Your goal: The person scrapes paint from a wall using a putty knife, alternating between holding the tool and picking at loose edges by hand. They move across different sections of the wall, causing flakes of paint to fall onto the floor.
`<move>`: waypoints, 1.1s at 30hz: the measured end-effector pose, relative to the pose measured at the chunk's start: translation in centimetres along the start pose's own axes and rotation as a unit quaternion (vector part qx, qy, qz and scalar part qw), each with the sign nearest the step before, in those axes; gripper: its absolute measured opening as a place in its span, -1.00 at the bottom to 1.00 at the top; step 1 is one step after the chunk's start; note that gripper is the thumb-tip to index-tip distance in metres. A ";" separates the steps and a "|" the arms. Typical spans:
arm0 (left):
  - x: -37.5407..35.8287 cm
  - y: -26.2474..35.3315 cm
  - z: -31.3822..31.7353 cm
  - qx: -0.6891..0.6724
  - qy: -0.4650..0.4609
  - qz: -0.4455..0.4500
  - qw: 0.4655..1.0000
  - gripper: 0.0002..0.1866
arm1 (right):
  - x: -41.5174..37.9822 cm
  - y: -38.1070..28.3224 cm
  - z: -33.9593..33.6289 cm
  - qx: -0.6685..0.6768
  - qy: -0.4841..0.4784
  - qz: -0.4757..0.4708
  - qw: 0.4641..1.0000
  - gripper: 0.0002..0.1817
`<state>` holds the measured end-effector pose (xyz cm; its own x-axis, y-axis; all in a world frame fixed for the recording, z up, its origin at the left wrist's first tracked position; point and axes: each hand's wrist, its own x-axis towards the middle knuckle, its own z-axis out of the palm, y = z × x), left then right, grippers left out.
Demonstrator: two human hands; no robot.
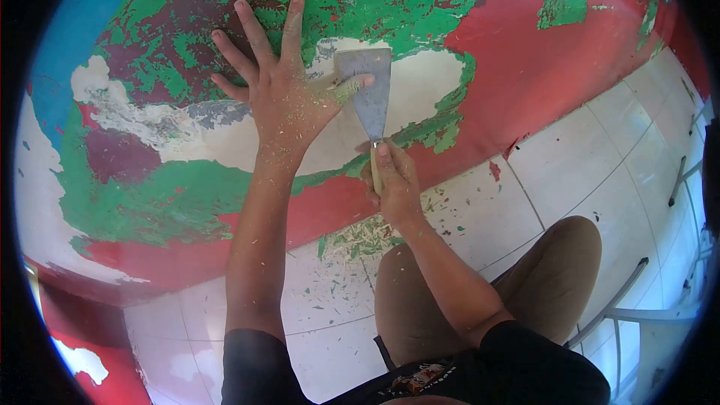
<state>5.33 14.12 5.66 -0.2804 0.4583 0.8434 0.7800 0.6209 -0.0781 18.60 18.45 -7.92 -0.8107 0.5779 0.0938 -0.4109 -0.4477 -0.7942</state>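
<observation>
My left hand (281, 97) lies spread on the painted wall (405, 0), its thumb resting on the blade of a scraper (371, 94). Paint flakes cling to the back of this hand. Closed round the scraper's pale handle is my right hand (396, 180), below the blade. The blade's wide edge points up the wall, over the border between green paint and a bare white patch (424, 82). Green, red and maroon paint surrounds that patch, with ragged edges.
Green and pale paint chips (360, 238) are scattered on the tiled floor (555, 165) at the wall's foot. My bent knees (555, 262) are at the lower middle. A metal frame (630, 311) stands at the right.
</observation>
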 end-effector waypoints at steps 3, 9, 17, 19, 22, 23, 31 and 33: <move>0.0 0.0 0.2 0.005 0.009 -0.004 1.000 0.36 | 0.3 0.0 -0.7 0.006 -0.036 0.033 0.999 -0.53; 0.1 0.1 0.7 0.002 0.024 -0.017 1.000 0.28 | 1.1 -1.5 -1.2 -0.052 -0.043 0.062 0.996 -0.50; 0.4 -0.1 0.8 0.032 0.020 -0.051 0.998 0.31 | 4.1 -6.6 -1.8 -0.205 -0.099 0.041 0.973 -0.50; 0.4 0.0 0.6 0.013 0.019 -0.056 0.998 0.32 | 2.2 -4.3 -2.3 -0.104 -0.097 0.044 0.989 -0.50; -0.1 -0.2 0.5 0.005 0.022 -0.028 0.999 0.37 | 0.5 -2.8 -2.8 -0.032 -0.082 0.065 0.994 -0.49; -0.1 -0.3 0.5 0.003 0.021 -0.023 1.000 0.38 | 0.0 -2.5 -2.6 -0.030 -0.082 0.067 0.994 -0.49; -0.4 -0.5 0.6 -0.009 0.030 0.002 0.999 0.35 | -1.5 -1.1 -2.6 -0.006 -0.045 0.062 0.997 -0.43; -0.4 -0.5 0.7 -0.001 0.034 0.002 0.999 0.34 | -1.7 -1.1 -2.1 -0.008 -0.024 0.052 0.998 -0.45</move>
<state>4.69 14.04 5.01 -0.2391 0.4157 0.8775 0.7824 0.6176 -0.0794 21.31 19.38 -8.51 -0.8675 0.4959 0.0387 -0.3172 -0.4916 -0.8110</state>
